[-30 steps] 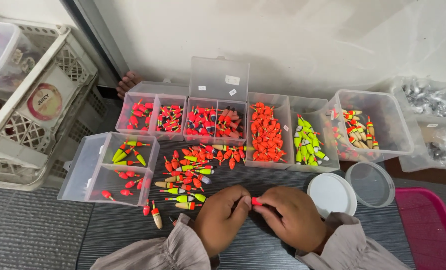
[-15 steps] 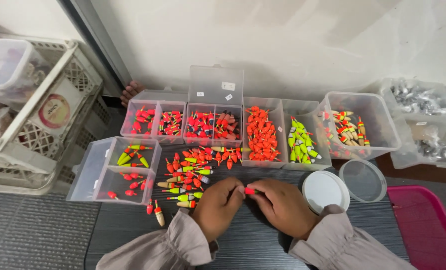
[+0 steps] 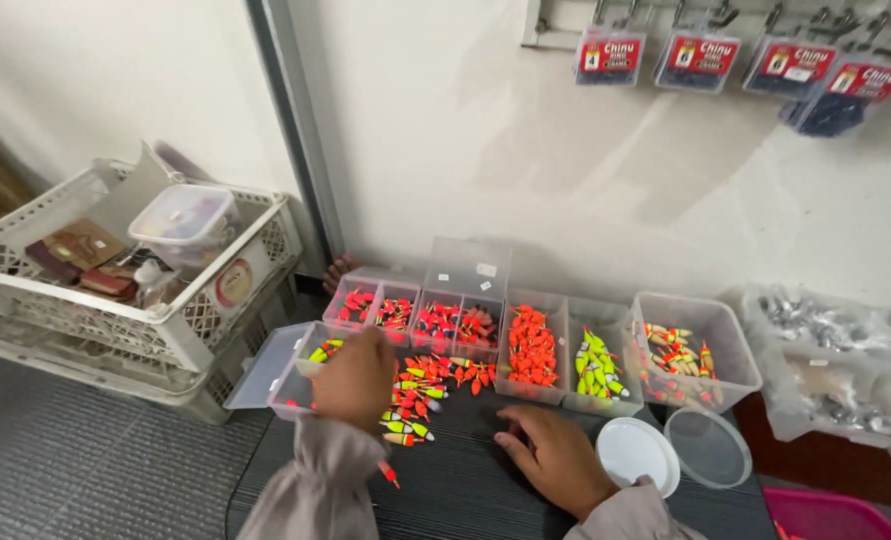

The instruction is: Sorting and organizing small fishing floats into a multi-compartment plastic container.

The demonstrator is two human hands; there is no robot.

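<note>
Sorting step: left hand point(image 3: 354, 380) reaches at ten o'clock over the clear tray point(image 3: 284, 372), grip unclear; right hand point(image 3: 556, 455) rests loose and empty; loose floats point(image 3: 421, 395) between them need careful pinching.

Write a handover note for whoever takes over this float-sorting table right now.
Left hand: over the small clear box at the pile's left edge; whether it holds anything is hidden.
Right hand: flat on the dark table, empty as far as can be seen.
Things: loose pile of floats in front of the row of clear boxes; two round lids to the right.
Done: several boxes already hold floats, one orange, one mostly yellow-green.
Left: the loose pile, plus one stray float near the left sleeve.
</note>
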